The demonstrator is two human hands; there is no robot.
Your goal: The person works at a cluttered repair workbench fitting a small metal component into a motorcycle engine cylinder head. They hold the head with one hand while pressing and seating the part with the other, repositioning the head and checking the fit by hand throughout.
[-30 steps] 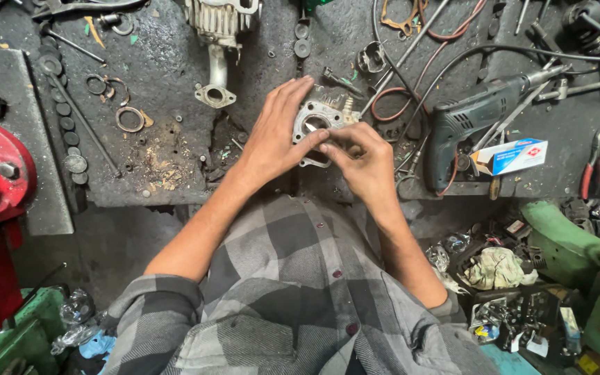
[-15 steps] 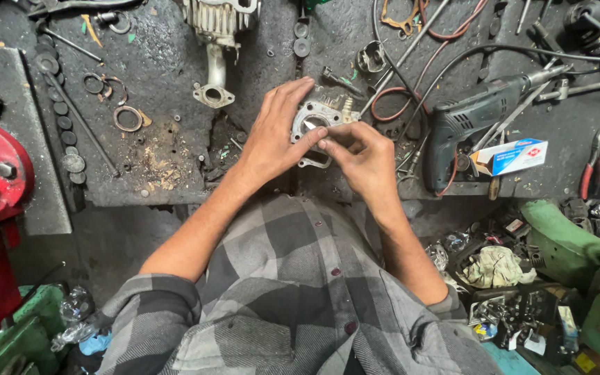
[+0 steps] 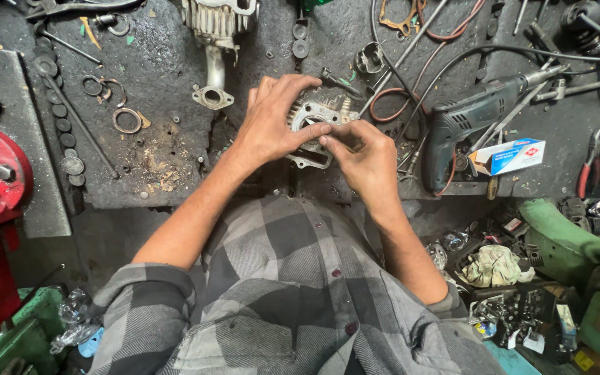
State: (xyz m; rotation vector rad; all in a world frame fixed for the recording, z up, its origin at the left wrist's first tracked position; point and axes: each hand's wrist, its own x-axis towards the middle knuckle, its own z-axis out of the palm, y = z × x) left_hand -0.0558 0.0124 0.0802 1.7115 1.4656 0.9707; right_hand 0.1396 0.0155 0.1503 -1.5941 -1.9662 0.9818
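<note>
We see a dark, greasy workbench [image 3: 175, 173] crowded with tools — a grey electric drill [image 3: 473, 118] lies right. At the middle, our left hand [image 3: 272, 125] covers a finned engine cylinder [image 3: 314, 114]; our right hand [image 3: 362, 156] pinches something hidden.

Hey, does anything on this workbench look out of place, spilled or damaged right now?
Pale crumbs and shavings lie spilled on the dark bench, left of the left hand. Both hands, the right hand too, grip a finned metal cylinder part. It shows no visible damage. Loose rings lie scattered.
</note>
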